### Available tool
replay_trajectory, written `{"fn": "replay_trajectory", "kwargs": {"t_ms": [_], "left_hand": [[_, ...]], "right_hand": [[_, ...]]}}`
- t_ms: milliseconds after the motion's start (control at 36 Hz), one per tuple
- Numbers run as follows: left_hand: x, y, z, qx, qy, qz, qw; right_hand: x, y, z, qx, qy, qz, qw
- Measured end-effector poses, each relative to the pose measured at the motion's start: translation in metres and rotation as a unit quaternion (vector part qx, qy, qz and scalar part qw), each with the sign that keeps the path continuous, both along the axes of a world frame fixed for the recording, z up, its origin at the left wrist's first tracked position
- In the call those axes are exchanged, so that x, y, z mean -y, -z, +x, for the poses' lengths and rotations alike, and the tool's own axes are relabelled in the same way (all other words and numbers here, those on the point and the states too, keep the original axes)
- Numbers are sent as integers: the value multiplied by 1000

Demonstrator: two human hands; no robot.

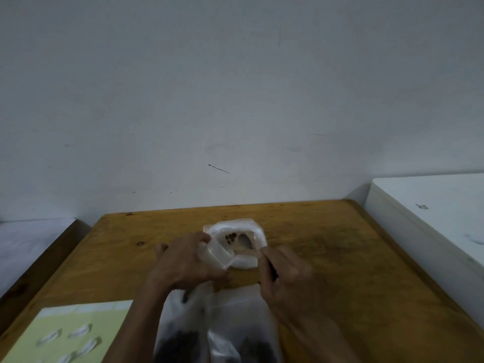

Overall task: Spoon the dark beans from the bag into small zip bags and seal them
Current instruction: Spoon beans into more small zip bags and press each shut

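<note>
Left hand [183, 260] on small zip bag [218, 254] (few beans [230, 238] inside)

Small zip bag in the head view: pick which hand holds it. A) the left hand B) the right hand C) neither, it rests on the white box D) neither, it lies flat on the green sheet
A: the left hand pinches the clear small zip bag over the wooden table, while the right hand holds a spoon just beyond it.

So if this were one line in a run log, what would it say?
left hand: holds small clear zip bag open | right hand: grips spoon over it | large translucent bag of dark beans: near edge, wooden table
</note>
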State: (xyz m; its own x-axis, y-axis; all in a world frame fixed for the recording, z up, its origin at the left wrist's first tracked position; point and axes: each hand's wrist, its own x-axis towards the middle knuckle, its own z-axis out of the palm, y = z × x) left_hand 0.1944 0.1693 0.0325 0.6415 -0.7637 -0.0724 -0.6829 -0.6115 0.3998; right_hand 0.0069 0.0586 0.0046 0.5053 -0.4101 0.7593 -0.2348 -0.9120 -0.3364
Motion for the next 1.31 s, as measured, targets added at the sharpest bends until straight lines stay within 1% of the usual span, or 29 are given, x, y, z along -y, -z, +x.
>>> {"fn": "replay_trajectory", "kwargs": {"t_ms": [56,139,222,306,444,556,722,778,833,972,1139,1306], "left_hand": [[-1,1,1,-7,-3,-4,1000],[-3,7,5,-22,-6,-24,999],[-7,13,7,-42,-8,-51,998],[-10,17,10,-39,-4,-68,997],[-13,21,14,-40,2,-90,995],[-13,18,12,-52,19,-94,994],[-11,11,7,-54,36,-103,993],[-9,9,6,-51,40,-100,993],[-9,9,6,-56,32,-102,993],[-10,11,7,-51,12,-92,994],[-8,10,3,-39,-10,-72,997],[-8,7,-3,-39,-21,-74,996]], "right_hand": [[3,14,15,-26,10,28,999],[9,29,37,-27,31,70,997],[12,34,53,1,47,145,988],[9,33,59,54,48,262,962],[6,34,56,81,55,438,894],[4,23,55,109,40,559,821],[2,12,54,127,31,694,708],[4,9,53,133,31,715,686],[6,7,51,134,34,719,682],[15,0,42,157,37,705,691],[19,-12,20,162,26,676,718],[18,-28,-3,175,18,661,729]]}}
